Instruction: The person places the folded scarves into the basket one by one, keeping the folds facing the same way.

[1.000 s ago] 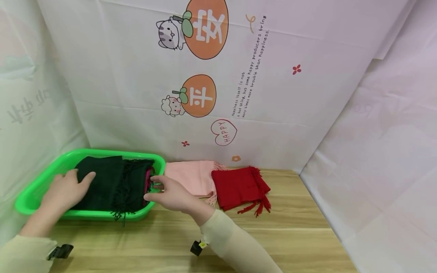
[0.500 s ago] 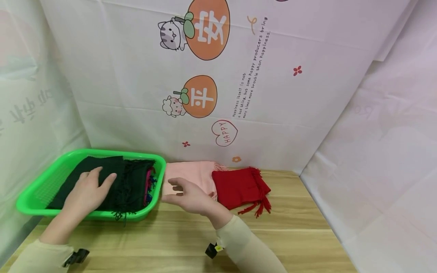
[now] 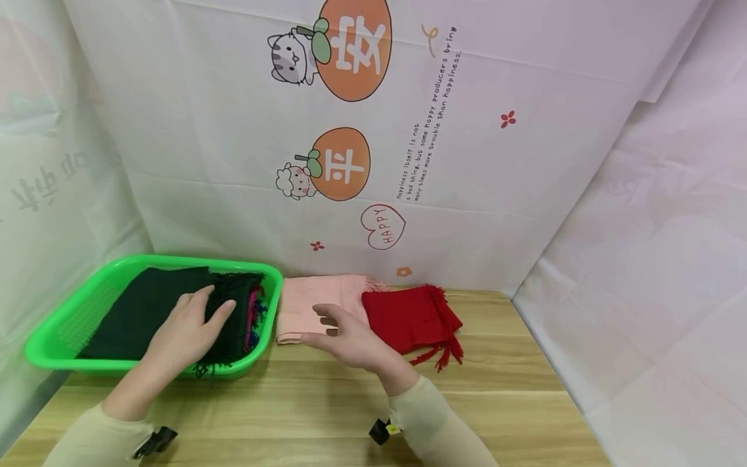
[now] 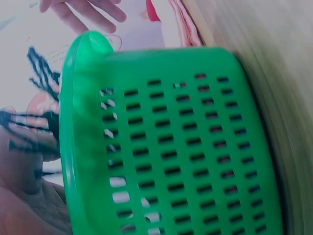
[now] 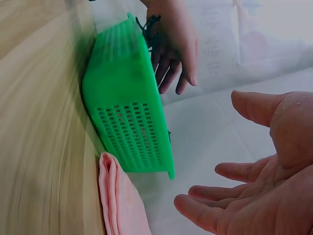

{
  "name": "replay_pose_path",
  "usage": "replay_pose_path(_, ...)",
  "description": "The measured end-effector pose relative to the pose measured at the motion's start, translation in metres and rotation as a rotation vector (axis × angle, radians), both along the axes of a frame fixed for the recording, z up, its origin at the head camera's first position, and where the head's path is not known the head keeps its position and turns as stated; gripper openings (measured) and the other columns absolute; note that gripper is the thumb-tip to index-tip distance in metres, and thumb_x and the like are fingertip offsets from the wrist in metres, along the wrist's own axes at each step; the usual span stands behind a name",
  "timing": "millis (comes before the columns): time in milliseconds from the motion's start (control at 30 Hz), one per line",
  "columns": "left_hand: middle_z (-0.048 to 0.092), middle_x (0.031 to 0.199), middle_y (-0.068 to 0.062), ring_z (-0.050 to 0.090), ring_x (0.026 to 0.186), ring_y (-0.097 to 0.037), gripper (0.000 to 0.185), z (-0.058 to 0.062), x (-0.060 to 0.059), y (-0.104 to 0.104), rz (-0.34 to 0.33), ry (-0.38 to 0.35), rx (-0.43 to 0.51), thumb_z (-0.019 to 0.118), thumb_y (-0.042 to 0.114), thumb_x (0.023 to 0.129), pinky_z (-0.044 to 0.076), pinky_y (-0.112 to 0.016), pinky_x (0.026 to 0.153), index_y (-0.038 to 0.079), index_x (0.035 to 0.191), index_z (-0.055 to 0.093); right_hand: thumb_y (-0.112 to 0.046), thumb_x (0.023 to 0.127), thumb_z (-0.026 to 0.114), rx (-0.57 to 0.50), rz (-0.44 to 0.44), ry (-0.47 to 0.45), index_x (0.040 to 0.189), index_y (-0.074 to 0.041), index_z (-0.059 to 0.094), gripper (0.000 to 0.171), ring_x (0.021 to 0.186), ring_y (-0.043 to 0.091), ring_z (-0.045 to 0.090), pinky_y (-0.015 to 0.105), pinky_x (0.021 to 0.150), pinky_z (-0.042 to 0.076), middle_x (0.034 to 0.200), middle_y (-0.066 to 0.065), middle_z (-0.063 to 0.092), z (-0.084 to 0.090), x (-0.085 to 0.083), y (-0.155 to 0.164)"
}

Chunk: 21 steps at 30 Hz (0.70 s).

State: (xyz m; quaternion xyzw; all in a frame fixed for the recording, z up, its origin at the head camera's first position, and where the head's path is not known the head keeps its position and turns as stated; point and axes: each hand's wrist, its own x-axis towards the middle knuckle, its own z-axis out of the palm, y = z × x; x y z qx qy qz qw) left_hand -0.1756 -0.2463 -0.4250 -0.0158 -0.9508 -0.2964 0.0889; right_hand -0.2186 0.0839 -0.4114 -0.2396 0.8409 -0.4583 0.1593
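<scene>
A folded dark green scarf with fringe lies in a green plastic basket, on top of magenta and blue fringed cloth. My left hand is over the scarf's fringed half, its fingers extended and holding nothing. To the right, my right hand hovers in front of a folded pink scarf, thumb and fingers spread apart with nothing between them. A folded red scarf with tassels lies beside the pink one. In the right wrist view, my right hand is clear of the basket.
The basket stands at the left on a wood-grain table, near the corner of the white printed cloth walls. Both scarves outside it lie along the back wall. A second cloth wall bounds the right side.
My left hand has moved right across the dark green scarf, from its left part to its fringed end. My right hand has drawn away from the basket's right rim, moving right.
</scene>
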Motion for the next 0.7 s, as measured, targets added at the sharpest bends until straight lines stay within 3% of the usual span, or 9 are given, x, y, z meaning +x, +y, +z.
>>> replay_pose_path(333,0.039,0.160,-0.045,0.046,0.142,-0.062,0.088,0.004,-0.004,0.033,-0.043,0.012,0.023,0.044,0.060,0.117,0.046,-0.079,0.106,-0.013,0.166,0.034,-0.046,0.105,0.075,-0.018,-0.046,0.051,0.165,-0.009,0.048,0.076,0.150,0.042,0.054,0.056,0.121,0.048,0.166,0.009,0.052,-0.003,-0.007,0.025)
replay_pose_path(700,0.045,0.158,-0.041,0.051,0.140,-0.056,0.084,0.009,-0.012,0.056,-0.070,0.040,0.028,0.049,0.057,0.117,0.050,-0.074,0.104,-0.011,0.165,0.038,-0.045,0.105,0.077,-0.031,-0.139,0.058,0.173,-0.013,0.036,0.085,0.154,0.042,0.049,0.061,0.122,0.045,0.168,0.016,0.050,-0.004,-0.017,0.056)
